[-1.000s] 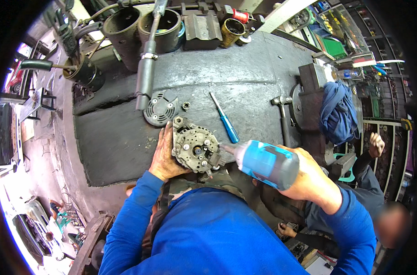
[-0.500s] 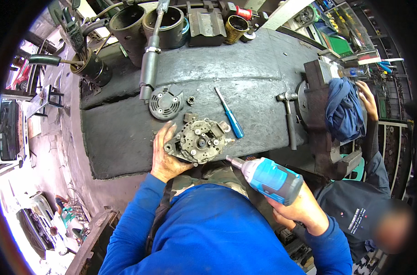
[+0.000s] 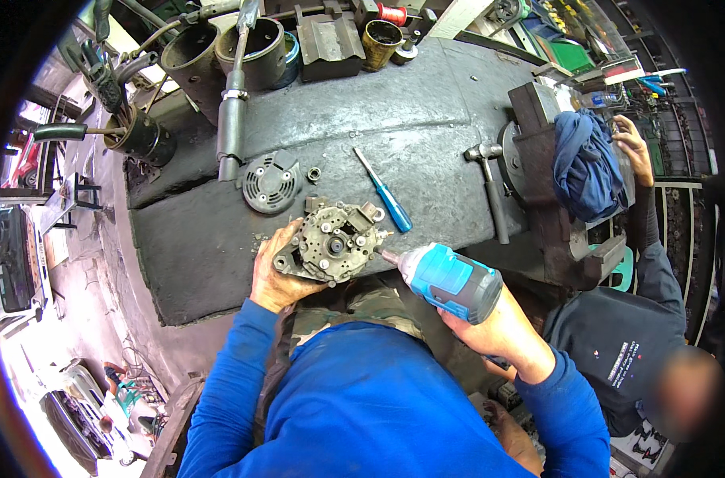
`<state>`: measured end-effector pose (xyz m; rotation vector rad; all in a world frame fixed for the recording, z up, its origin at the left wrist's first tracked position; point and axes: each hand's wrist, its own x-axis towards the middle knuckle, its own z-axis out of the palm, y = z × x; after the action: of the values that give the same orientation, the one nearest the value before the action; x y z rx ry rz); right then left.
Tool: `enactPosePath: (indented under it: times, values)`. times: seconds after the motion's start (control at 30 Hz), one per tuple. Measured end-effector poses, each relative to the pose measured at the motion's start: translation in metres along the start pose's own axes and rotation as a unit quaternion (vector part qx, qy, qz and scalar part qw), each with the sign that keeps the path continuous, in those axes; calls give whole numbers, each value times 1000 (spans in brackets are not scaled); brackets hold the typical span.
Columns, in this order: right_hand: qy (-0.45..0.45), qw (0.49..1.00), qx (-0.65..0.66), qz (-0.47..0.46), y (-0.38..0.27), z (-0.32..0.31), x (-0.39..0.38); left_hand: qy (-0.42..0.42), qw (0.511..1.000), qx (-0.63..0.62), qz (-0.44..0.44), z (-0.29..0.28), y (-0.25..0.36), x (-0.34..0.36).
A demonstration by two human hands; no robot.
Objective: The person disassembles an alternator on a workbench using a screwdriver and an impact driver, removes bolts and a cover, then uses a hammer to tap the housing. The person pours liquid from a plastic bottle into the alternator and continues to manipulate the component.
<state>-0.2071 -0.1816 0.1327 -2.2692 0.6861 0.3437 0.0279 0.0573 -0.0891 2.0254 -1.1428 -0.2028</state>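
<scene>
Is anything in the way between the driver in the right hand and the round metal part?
Nothing visible: the blue power driver in the right hand has its tip close to the round metal part in the left hand. The screwdriver lies on the bench beyond, off that line.

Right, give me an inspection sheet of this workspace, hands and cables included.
Surface: dark, worn bench top, seamed lengthwise.
Job's things: round grey metal housing; blue-and-black power driver, its tip near the housing.
Clutter: blue-handled metal screwdriver, round grey slotted cover, dark-handled metal hammer.
Hands: left hand grips the housing; right hand holds the driver.
Cables: thin cable-like lines at far left, indistinct.
Surroundings: dark-shirted co-worker at right, one hand beside a dark-blue cloth bundle.
</scene>
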Motion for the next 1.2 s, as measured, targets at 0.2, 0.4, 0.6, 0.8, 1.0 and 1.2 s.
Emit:
enactPosePath:
  times: [0.2,0.4,0.6,0.8,1.0,1.2]
  values:
    - [-8,1000,13,-3,-10,-1,6,-51,998,-8,44,-6,-7,11]
    - [-80,995,-23,52,-43,-17,18,-103,988,-113,30,-5,-24,21]
    - [-149,962,-202,108,-58,-45,39,-141,974,-172,48,-12,-35,30]
    - [-133,968,-181,112,-54,-38,37,-135,967,-213,22,-7,-33,25]
    - [-122,966,-200,110,-51,-38,33,-128,968,-213,46,-8,-36,28]
    - [-112,975,-152,119,-54,-38,34,-121,966,-224,42,-10,-34,29]
